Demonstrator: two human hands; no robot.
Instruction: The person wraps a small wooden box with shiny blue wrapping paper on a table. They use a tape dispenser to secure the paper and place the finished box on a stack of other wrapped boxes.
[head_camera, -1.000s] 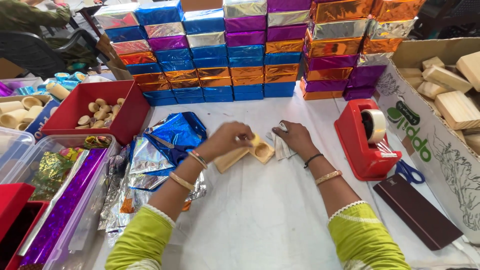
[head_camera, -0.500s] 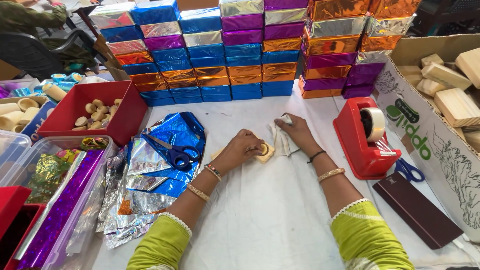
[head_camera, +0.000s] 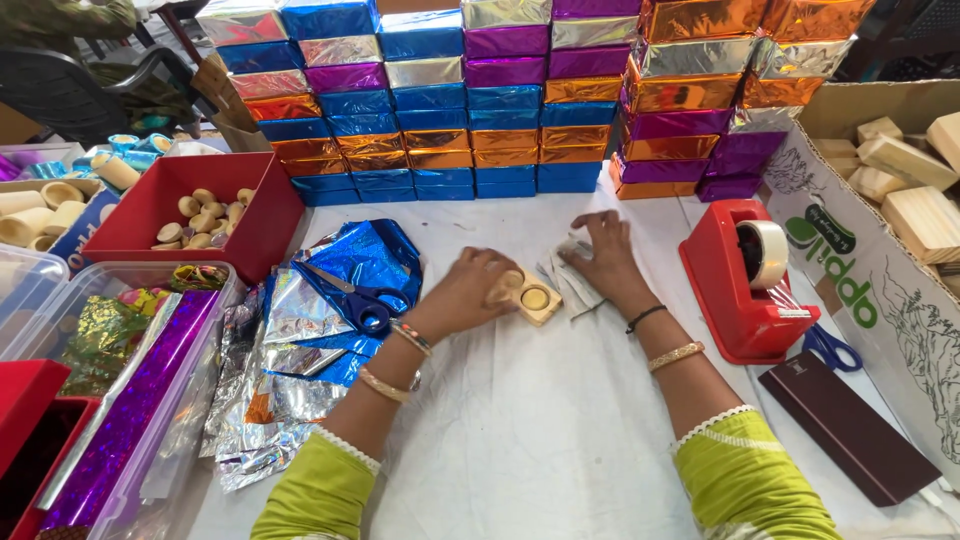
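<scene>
My left hand (head_camera: 472, 290) grips a small pale wooden block (head_camera: 532, 297) with round hollows, holding it flat on the white table (head_camera: 560, 430). My right hand (head_camera: 603, 257) rests palm down on a strip of silver foil (head_camera: 568, 282) just right of the block, fingers spread. Both wrists wear bangles, and my sleeves are lime green.
A wall of foil-wrapped boxes (head_camera: 520, 95) stands at the back. Loose blue and silver foil sheets (head_camera: 320, 320) with blue scissors (head_camera: 362, 300) lie left. A red tray of wooden rounds (head_camera: 200, 215), red tape dispenser (head_camera: 745, 275), dark notebook (head_camera: 850, 425) and a cardboard box of wood blocks (head_camera: 900, 180) surround me.
My left hand moved the wooden block from over the foil down onto the table and turned it so the hollows face up. My right hand stayed on the silver foil.
</scene>
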